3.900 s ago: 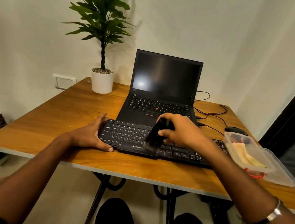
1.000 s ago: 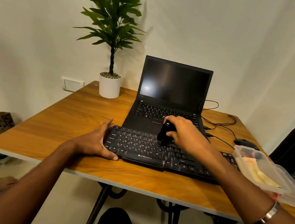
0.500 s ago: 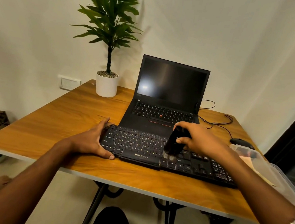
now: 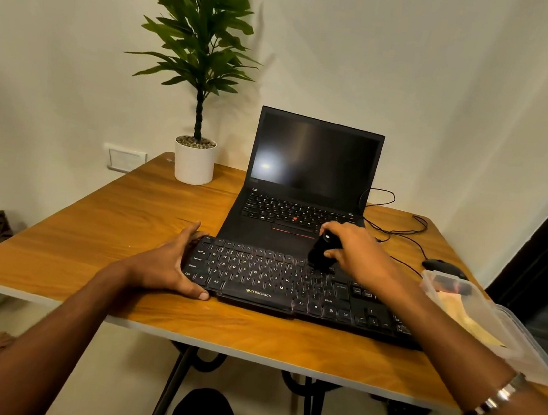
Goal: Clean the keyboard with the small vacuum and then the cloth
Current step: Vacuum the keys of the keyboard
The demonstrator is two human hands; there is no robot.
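A black keyboard [image 4: 267, 282] lies on the wooden table [image 4: 88, 246], in front of an open laptop. My right hand [image 4: 357, 252] grips a small black vacuum [image 4: 320, 251], its tip down on the keyboard's top row, right of the middle. My left hand [image 4: 165, 263] holds the keyboard's left end, thumb along the front edge and fingers at the back corner. A pale yellow cloth [image 4: 469, 321] lies inside a clear plastic box at the right.
The open black laptop [image 4: 310, 177] stands behind the keyboard. A potted plant [image 4: 194, 159] sits at the back left. A black mouse [image 4: 438, 265] and cables lie at the back right. The clear plastic box [image 4: 504, 342] overhangs the table's right edge.
My right hand has drawn the vacuum from the keyboard's lower rows back up to the top row. My left hand has stayed on the keyboard's left end.
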